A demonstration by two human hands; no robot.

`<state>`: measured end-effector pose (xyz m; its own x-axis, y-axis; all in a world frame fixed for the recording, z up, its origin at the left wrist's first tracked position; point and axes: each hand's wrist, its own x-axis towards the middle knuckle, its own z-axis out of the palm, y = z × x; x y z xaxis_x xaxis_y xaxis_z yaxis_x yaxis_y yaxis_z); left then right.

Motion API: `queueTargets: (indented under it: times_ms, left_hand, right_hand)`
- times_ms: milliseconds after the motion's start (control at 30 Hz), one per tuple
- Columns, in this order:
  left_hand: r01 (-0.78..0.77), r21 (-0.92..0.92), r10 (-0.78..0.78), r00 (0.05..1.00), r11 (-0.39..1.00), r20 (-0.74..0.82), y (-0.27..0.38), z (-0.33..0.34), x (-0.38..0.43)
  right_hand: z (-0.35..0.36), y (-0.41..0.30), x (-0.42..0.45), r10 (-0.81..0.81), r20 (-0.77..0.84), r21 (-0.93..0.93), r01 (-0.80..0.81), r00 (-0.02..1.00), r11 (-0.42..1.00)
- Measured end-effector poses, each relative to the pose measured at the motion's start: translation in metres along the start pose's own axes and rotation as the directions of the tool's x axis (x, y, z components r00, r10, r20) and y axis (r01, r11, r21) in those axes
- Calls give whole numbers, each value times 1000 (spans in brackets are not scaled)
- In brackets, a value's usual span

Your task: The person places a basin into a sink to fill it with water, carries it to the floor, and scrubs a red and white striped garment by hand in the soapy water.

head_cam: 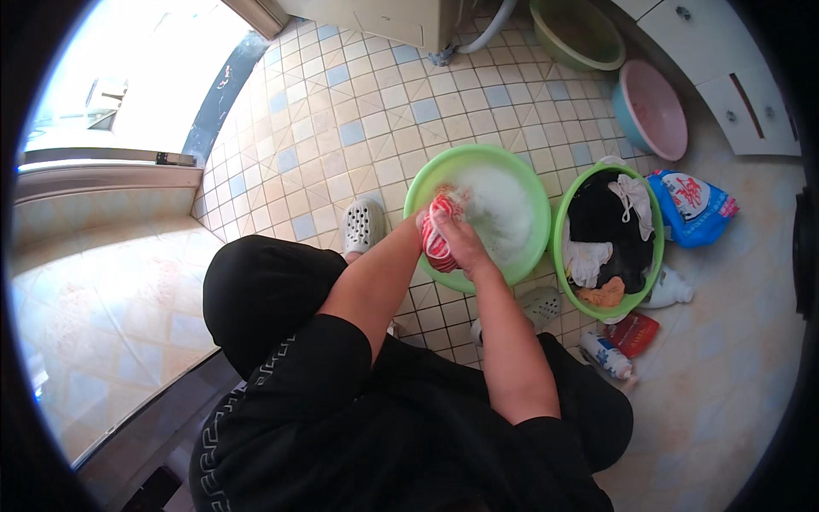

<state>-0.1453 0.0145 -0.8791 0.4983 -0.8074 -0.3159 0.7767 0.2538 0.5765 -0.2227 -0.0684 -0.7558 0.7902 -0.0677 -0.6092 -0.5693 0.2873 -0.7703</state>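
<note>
A red-and-white striped cloth (437, 246) is bunched between my two hands over the near left part of a round green plastic basin (414, 185). My right hand (462, 240) grips the cloth from the right, its thumb lying across the top. My left hand (421, 219) holds it from the left, and the cloth hides most of those fingers. White suds (505, 198) cover much of the water in the basin. At the far end of the cloth, part of it meets the suds.
Right of the basin stands an oval green laundry basket (559, 256) with dark and light clothes. Beside it lie a blue detergent bag (697, 208), a white bottle (670, 288), a red packet (633, 333) and a patterned can (606, 355). Two basins (656, 115) (576, 38) lean near white cabinets (697, 45).
</note>
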Motion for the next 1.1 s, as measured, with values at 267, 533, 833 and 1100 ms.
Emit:
queueTargets:
  times_ms: [267, 533, 833, 1100]
  left_hand:
    - [461, -199, -487, 678, 865, -551, 4, 57, 16]
    - [360, 197, -153, 742, 912, -652, -3, 12, 17]
    - [539, 364, -212, 734, 759, -645, -3, 18, -12]
    - [615, -340, -671, 739, 711, -67, 19, 36, -24]
  right_hand:
    - [-45, 34, 14, -262, -604, -555, -161, 752, 816]
    - [-78, 86, 53, -133, -842, -271, -197, 522, 942]
    - [-63, 119, 40, -280, -446, -574, -31, 850, 818]
    - [-45, 90, 43, -20, -394, -226, -75, 919, 971]
